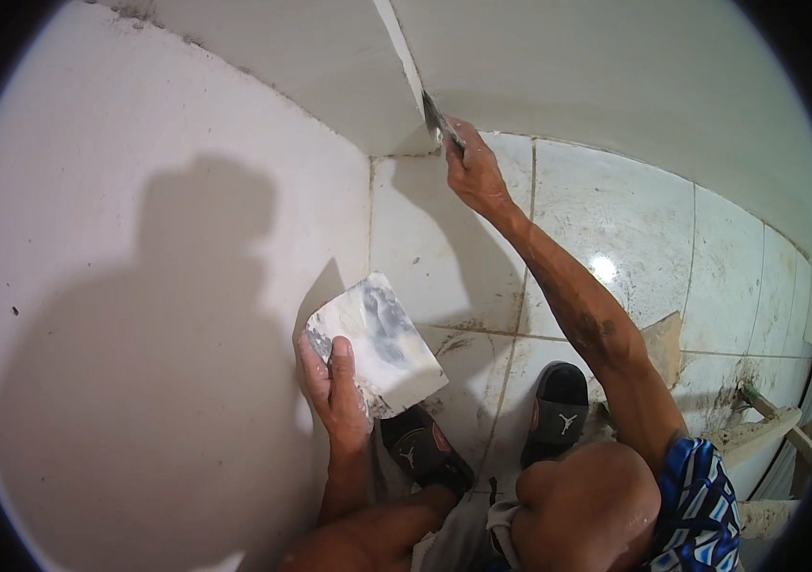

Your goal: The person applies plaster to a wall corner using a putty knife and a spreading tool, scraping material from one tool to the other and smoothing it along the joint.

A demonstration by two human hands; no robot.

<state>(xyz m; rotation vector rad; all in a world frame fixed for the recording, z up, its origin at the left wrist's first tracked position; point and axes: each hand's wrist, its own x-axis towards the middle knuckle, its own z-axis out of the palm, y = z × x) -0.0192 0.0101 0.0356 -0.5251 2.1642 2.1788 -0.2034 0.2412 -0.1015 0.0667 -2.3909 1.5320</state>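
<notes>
Gripping a flat-bladed scraper (442,124), right hand (474,176) at 1 o'clock, fingers closed on its near end. Dark blade points toward 12, against the lower part of a white strip (404,55) running up the grey wall (606,67); exact contact hard to tell. Left hand (337,386) at 7 o'clock, well apart from the right — clamped on a squarish board (413,374), thumb on the upper face, other fingers mostly hidden at the edge. Board lies tilted just off centre toward 7, smeared white with a grey patch toward its far edge. White tiled floor (606,224) beneath, dirt along the joints. Dark slippers on both feet: left one (420,448) at 6, right one (558,410) at 4. Tan slab (663,345) between 3 and 4; wooden pieces (759,434) at 4. Shadow on the pale wall (72,191), 8 to 10 o'clock.
</notes>
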